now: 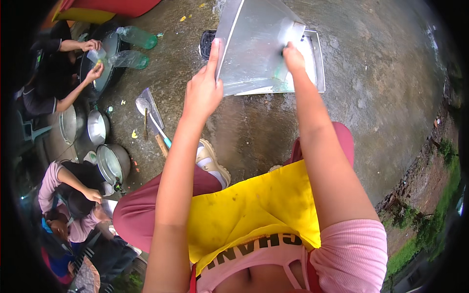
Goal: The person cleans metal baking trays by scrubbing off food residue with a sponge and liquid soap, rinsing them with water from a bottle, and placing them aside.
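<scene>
A large shallow metal tray (253, 44) is tilted up in front of me. My left hand (205, 86) grips its left edge, index finger stretched along the rim. Pressed to the inner face near the right side, my right hand (294, 58) holds a flat pale scraper-like tool (297, 31) with a dark part by the fingers; blur hides its exact form. Greenish wet residue shows at the tray's lower right corner. Below the tilted tray, partly covered by it, lies a second rectangular metal tray (321, 62) with white matter inside.
A black round object (207, 40) sits behind the tray. On the wet concrete (253, 121) at left lie a ladle (143, 106), a wooden-handled knife (160, 144), metal pots (113, 164) and green plastic bottles (137, 37). Two people work at left, one by a dark basin (86, 69).
</scene>
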The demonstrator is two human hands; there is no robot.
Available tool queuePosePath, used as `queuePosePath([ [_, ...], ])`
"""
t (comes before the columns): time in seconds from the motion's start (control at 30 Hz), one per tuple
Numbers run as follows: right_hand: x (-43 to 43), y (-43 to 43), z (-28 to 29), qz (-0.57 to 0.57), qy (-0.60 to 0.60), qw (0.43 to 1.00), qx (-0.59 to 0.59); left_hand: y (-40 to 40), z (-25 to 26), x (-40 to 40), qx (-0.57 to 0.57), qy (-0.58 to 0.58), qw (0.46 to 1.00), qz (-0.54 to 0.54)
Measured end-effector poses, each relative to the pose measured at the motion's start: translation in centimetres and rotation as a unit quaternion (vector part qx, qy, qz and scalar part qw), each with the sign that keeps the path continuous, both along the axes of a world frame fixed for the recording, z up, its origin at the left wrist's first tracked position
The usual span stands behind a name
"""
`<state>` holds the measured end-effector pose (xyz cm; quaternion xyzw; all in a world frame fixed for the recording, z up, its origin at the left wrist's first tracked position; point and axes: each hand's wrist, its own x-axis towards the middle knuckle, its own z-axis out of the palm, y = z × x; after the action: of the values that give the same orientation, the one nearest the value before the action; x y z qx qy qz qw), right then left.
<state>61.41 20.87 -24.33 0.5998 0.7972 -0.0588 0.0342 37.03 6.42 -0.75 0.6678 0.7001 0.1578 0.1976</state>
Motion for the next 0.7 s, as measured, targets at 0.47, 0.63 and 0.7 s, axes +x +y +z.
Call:
queuePosePath([
  [0.47,-0.5,-2.2,-2.2,-0.099,0.005,0.994,-0.043,0.7,-1.4,0.5,-0.048,-0.016,0.998,0.037],
  [0.63,-2.7,-5.1,-0.7,-0.113,0.044,0.959,-0.257,1.6,-2.3,-0.2,-0.057,-0.048,0.997,0.037],
  [0.7,-2.8,-5.3,0.2,-0.051,0.022,0.935,-0.349,2.0,-3.0,0.0,-0.030,-0.084,0.996,0.026],
])
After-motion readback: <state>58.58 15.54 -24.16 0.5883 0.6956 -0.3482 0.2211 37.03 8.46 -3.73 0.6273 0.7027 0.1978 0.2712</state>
